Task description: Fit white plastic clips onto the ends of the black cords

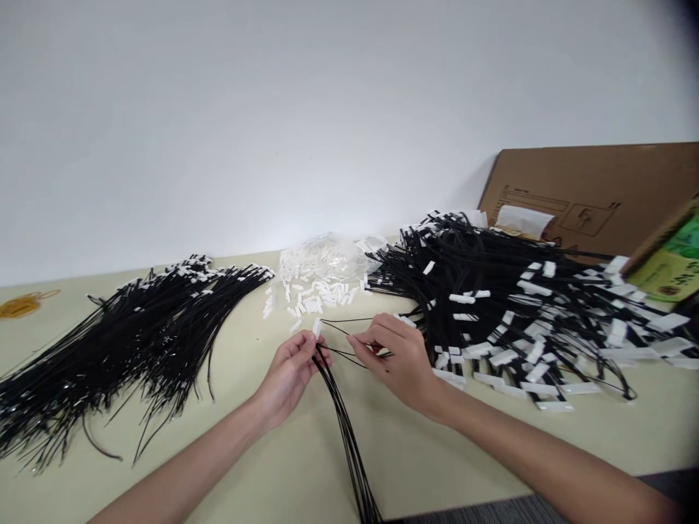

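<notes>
My left hand pinches a small white plastic connector between thumb and fingers. Several thin black wires hang from below it in a bundle toward the table's front edge. To the right, my right hand is closed with its fingertips on thin black wires that run across from the connector. How many wires it grips I cannot tell. Behind my hands, loose white connectors are scattered in front of a clear plastic bag that holds more of them.
A large pile of black wires with white ends lies on the left. Another heap of black wires with white tags spreads on the right. Behind it leans a cardboard box beside a green-yellow package. An orange tag lies far left.
</notes>
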Available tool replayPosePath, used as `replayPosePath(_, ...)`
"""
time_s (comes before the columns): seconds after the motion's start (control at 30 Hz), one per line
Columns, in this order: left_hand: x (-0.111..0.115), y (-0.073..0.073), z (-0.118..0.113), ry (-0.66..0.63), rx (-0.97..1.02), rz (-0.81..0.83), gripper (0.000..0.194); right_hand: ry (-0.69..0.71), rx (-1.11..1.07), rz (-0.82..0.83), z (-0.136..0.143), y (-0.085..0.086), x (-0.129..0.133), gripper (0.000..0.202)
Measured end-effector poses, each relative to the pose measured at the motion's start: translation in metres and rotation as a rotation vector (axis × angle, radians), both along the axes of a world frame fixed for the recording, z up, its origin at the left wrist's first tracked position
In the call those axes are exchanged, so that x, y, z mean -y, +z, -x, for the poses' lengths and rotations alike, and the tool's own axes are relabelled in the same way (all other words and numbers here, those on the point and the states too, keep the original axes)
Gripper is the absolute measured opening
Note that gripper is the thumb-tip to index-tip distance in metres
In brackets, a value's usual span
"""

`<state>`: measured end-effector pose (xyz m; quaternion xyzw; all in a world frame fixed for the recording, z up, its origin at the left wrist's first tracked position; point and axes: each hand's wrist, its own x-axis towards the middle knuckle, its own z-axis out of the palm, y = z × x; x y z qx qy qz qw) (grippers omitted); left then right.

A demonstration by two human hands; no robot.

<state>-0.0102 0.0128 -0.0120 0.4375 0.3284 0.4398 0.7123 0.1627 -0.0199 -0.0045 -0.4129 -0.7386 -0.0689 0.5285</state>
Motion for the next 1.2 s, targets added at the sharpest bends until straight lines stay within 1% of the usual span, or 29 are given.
replayPosePath(0.1,0.0006,0.0002,0.0,-0.011,0.0,-0.008,0.014,-0.015,-0.012,-0.011,-0.0001,0.0007,0.0006,0.021)
replayPosePath(0.37,0.0005,0.0005,0.0001,-0.028,0.015,-0.017,0.014,-0.001,0.009,0.001,0.0001,-0.0002,0.0005,0.021)
replayPosePath(0.57,0.0008,0.0011,-0.0003,-0.028,0.006,-0.036,0.014,0.001,-0.011,0.048,0.0009,-0.0001,0.0009,0.022)
replayPosePath(0.8,0.0016,0.0027,-0.0003,-0.018,-0.006,-0.037,0.015,0.032,-0.08,0.17,0.0026,0.004,0.0038,0.022)
replayPosePath(1.2,0.0015,0.0019,-0.0002,-0.03,-0.008,-0.056,0.015,0.066,-0.125,0.197,0.0016,0.006,0.004,0.023)
